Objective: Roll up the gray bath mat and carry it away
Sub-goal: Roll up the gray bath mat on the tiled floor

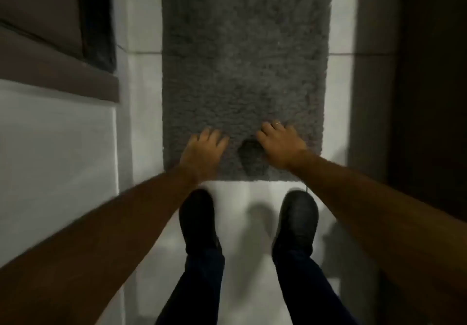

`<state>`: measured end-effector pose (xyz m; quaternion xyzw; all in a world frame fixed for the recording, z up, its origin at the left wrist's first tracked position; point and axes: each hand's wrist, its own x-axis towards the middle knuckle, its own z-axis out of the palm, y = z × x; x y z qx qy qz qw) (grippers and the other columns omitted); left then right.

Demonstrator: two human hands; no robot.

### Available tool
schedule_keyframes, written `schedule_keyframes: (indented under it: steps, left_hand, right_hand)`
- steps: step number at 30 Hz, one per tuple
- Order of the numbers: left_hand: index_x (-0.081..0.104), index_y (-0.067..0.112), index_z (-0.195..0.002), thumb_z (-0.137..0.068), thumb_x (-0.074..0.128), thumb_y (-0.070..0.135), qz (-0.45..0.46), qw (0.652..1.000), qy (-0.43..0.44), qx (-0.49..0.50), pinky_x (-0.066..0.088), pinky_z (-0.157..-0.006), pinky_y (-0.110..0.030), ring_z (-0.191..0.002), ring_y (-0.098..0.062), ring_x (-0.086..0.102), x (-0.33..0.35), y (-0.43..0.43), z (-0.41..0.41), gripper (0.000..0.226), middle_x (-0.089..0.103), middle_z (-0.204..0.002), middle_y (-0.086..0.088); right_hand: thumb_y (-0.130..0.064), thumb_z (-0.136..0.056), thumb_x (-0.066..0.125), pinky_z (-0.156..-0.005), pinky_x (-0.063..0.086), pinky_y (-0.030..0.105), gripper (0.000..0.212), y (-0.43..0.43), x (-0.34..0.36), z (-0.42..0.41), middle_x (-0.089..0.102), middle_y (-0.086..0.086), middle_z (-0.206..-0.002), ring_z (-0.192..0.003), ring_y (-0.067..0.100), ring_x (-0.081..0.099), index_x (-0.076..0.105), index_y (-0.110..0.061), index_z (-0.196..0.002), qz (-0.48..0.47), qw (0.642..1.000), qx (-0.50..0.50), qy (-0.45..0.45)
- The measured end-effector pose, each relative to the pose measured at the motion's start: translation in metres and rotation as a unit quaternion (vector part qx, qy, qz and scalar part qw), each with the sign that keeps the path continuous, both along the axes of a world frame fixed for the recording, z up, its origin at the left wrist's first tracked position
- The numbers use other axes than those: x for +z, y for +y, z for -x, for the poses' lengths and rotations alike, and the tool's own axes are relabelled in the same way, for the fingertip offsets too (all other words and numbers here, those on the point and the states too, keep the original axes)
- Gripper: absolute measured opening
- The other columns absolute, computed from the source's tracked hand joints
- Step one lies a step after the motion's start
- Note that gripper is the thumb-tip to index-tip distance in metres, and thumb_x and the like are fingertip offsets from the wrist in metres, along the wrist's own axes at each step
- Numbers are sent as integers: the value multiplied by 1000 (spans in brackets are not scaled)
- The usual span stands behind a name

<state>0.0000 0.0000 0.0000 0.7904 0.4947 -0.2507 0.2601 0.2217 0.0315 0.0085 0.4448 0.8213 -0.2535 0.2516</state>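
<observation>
Left hand (202,151) palm-down on near-left edge of the shaggy gray rectangular bath mat (242,67), fingers (214,135) spread, gripping nothing. Mat lies flat, unrolled, on white tiled floor (144,97). Right hand (281,145) flat near the right corner, fingers likewise loose; black shoes (298,218) just behind the mat edge.

Counted: one gray bath mat (242,72), flat on the white tiled floor (252,223). Two bare hands, the left hand (202,153) and the right hand (281,145), both over the mat's near end. One ring (278,123) on the right hand. Two black shoes (298,218). Two dark trouser legs (199,286).
</observation>
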Motion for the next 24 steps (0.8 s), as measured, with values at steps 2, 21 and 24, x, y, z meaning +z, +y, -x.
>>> schedule_keyframes:
  steps: [2,21,24]
  left_hand:
    - [23,17,-154,-89,57,36,-11,998,54,-31,34,-112,-56,-146,-42,24,-38,-17,-1,76,27,-159,-19]
    - [50,19,-136,-90,51,17,31,998,16,55,53,-91,-52,-133,-39,45,-126,-16,3,46,48,-145,-13]
    - [61,11,-109,-87,53,22,-45,990,-23,129,53,-80,-45,-95,-34,65,-112,19,17,25,67,-107,-14]
  right_hand:
    - [-25,-93,53,-93,40,49,47,-18,-35,6,41,15,-141,-128,37,39,42,-11,-136,-12,999,16,-25]
    - [-41,-85,56,-85,45,52,57,-71,-115,-17,50,18,-136,-112,38,52,49,-11,-133,-54,998,12,-24]
    - [-41,-93,50,-82,45,49,34,-35,-106,-26,61,16,-113,-100,35,56,55,-12,-111,-98,993,-66,29]
